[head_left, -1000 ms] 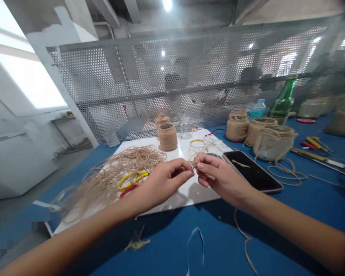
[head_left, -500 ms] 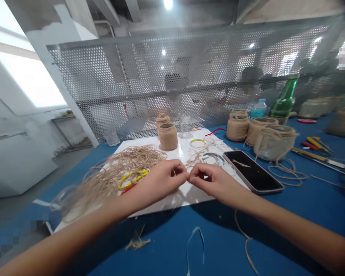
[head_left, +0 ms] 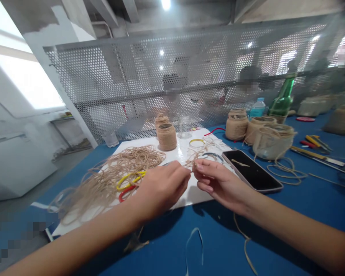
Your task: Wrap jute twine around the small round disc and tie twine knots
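Observation:
Over the front of a white board (head_left: 195,195), my left hand (head_left: 165,186) is closed with its back toward me and its fingertips pinched. Beside it, my right hand (head_left: 218,178) pinches with thumb and forefinger, the other fingers loosely curled. The two sets of fingertips almost meet, and whatever thin thing is between them is too small to make out. A tangled heap of jute twine (head_left: 140,157) lies left of my left hand, with yellow-handled scissors (head_left: 123,186) and a red handle (head_left: 125,194) partly under it. Near my right hand a phone (head_left: 258,176) lies flat, a scrap of twine on its screen.
Twine-wrapped jars (head_left: 167,138) stand behind my hands, near a clear glass jar (head_left: 185,128). To the right are more wrapped jars (head_left: 236,128), a green bottle (head_left: 284,96), pliers (head_left: 314,142) and a box cutter (head_left: 313,153). A perforated metal screen (head_left: 143,84) bounds the table's back.
My left hand has turned over so its back faces up and moved slightly nearer me. My right hand has rotated, showing its fingers more, and its pinch has risen a little.

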{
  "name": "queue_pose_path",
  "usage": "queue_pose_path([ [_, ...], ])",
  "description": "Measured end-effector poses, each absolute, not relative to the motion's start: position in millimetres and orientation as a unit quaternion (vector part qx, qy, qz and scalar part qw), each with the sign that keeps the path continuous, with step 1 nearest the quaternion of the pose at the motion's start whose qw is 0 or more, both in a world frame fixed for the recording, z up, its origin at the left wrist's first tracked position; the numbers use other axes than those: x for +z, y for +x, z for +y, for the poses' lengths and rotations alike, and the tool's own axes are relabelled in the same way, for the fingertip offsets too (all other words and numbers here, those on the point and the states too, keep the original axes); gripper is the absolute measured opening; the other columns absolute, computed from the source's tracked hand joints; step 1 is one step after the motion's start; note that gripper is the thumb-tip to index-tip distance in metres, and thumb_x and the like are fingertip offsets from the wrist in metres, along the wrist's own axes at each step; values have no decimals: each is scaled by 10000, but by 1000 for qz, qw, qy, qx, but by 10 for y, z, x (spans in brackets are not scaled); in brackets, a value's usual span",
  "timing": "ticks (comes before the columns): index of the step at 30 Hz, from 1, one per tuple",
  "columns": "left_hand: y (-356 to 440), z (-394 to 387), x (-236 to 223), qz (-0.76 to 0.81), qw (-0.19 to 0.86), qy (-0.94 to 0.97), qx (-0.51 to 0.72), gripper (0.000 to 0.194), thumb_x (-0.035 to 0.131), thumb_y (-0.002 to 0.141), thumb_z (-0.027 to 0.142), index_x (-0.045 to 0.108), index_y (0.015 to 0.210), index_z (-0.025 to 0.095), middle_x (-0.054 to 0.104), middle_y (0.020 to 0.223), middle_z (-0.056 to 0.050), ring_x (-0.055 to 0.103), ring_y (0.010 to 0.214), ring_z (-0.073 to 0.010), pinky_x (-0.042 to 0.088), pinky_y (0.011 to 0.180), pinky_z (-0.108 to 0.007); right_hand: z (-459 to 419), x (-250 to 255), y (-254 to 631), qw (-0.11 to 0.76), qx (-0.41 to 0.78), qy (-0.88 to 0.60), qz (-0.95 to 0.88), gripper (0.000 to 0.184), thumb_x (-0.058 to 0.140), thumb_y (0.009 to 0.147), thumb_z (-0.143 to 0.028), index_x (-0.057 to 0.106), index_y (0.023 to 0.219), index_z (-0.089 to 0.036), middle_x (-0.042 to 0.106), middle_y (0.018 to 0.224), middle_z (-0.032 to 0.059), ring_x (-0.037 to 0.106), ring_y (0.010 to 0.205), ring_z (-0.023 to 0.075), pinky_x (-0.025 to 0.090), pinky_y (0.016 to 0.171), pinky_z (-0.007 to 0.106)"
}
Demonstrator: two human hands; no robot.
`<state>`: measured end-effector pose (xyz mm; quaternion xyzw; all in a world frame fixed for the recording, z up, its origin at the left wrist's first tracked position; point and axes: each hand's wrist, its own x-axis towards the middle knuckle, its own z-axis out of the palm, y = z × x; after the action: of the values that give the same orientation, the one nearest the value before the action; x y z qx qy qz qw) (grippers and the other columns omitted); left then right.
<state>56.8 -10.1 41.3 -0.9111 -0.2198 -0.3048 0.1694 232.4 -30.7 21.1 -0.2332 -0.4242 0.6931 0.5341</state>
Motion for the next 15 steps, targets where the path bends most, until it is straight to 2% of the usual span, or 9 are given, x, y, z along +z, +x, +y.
queue_pose_path([
  [4,607,-121,621,-316,-153,-900,-261,143,498,819,257,551,724,163,452,551,55,389,495,-66,310,470,-174,-267,218,2426,431,723,-196,-503,81,606,765,-219,555,765,-156,368,580,-61,295,459,33,251,419,158],
  [7,617,-140,720,-342,-287,-877,-179,156,487,804,264,554,706,164,433,550,59,382,507,-68,293,464,-169,-239,258,2521,346,667,-222,-621,90,596,774,-245,560,786,-164,430,634,-48,375,470,39,296,438,178],
  [11,618,-120,694,-385,-305,-858,-147,163,483,784,273,571,697,168,452,552,54,398,515,-77,290,466,-177,-238,337,2558,286,472,-324,-769,57,562,784,-221,583,771,-169,506,705,-21,445,592,79,339,522,206],
  [15,634,-127,622,-394,-256,-865,-176,152,484,795,275,579,741,170,539,589,35,460,534,-89,328,486,-187,-272,327,2491,325,324,-403,-792,96,525,792,-200,566,710,-171,503,656,-28,435,616,94,331,564,221],
])
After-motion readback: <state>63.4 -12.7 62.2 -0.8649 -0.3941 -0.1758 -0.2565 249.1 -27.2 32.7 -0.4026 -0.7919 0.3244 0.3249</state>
